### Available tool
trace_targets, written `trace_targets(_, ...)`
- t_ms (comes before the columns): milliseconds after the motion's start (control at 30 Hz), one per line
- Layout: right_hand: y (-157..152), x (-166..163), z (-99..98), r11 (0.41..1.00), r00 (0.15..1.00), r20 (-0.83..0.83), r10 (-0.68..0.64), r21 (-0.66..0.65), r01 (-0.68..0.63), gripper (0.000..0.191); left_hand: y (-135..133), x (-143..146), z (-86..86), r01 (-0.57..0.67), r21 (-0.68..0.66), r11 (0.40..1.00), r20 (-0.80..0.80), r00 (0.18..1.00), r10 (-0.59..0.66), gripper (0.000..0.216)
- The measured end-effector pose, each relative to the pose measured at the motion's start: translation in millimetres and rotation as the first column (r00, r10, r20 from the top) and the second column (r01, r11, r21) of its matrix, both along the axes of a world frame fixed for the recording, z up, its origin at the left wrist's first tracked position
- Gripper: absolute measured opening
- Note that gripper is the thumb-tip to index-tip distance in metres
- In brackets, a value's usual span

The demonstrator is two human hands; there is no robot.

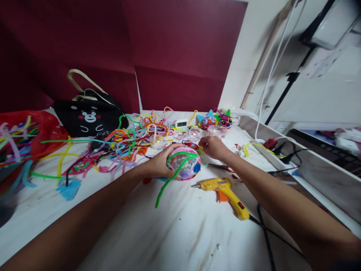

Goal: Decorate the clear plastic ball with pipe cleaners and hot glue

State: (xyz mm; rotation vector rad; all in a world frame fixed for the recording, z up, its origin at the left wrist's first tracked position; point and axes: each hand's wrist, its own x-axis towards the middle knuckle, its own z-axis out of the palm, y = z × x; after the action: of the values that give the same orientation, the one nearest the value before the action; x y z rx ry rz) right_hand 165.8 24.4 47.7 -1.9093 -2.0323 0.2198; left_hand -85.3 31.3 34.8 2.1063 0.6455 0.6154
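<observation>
My left hand is wrapped round the left side of a clear ball trimmed with pink pipe cleaner and blue and purple round pieces. A green pipe cleaner lies across the ball, its loose end hanging toward me. Just past the ball's right side, my right hand is closed, fingers curled down; whatever is in them is hidden. Below it a pair of dark-bladed scissors lies partly under my right forearm. A yellow hot glue gun rests in front, nozzle pointing left.
Tangled pipe cleaners cover the table's left and back. A red bag of pipe cleaners and a black bag stand left. Behind are a small digital clock, clear balls and decorated figures. Black cable trails right.
</observation>
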Motion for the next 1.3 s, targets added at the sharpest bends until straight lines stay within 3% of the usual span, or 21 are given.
trace_targets(167, -53, -8, 27.5, 0.983, 0.951, -0.269, 0.151, 0.138, -0.117, 0.022, -1, 2, -0.9, 0.011, 0.012, 1.0, 0.016, 1.0, -0.011, 0.097)
trace_targets(233, -70, -15, 36.0, 0.969, 0.777, -0.579, 0.247, 0.131, -0.211, 0.028, 0, 2, -1.6, 0.006, 0.033, 0.999, 0.012, 1.0, -0.007, 0.097)
trace_targets(300, -80, -22, 39.3, 0.957, 0.655, -0.714, 0.246, 0.071, -0.283, 0.035, -1, 2, -1.3, -0.009, 0.041, 0.999, -0.004, 1.0, 0.01, 0.096)
trace_targets(433, -80, -32, 34.3, 0.965, 0.548, -0.819, 0.171, 0.026, -0.262, 0.04, -3, 4, 0.7, -0.03, 0.083, 0.996, -0.011, 0.999, 0.031, 0.092)
trace_targets(600, -74, -35, 31.9, 0.983, 0.515, -0.852, 0.096, 0.001, -0.182, 0.034, -2, 2, -1.0, -0.025, 0.13, 0.991, -0.047, 0.998, 0.032, 0.091)
trace_targets(800, -70, -33, 27.9, 0.994, 0.525, -0.851, 0.022, -0.037, -0.101, 0.014, 0, 2, -1.7, -0.007, 0.145, 0.989, -0.057, 0.998, 0.015, 0.096)
trace_targets(1033, -66, -31, 21.2, 0.996, 0.552, -0.833, 0.038, -0.01, -0.084, 0.011, -1, -1, 4.9, 0.038, 0.108, 0.993, -0.092, 0.995, -0.028, 0.1)
trace_targets(1167, -66, -30, 18.5, 0.995, 0.585, -0.808, 0.076, 0.025, -0.094, 0.01, 2, -6, 12.8, 0.093, 0.098, 0.991, -0.088, 0.993, -0.084, 0.08)
trace_targets(1300, -64, -29, 14.0, 0.993, 0.634, -0.766, 0.104, 0.047, -0.106, 0.007, 2, -2, 16.1, 0.017, 0.102, 0.995, -0.026, 1.0, -0.014, 0.048)
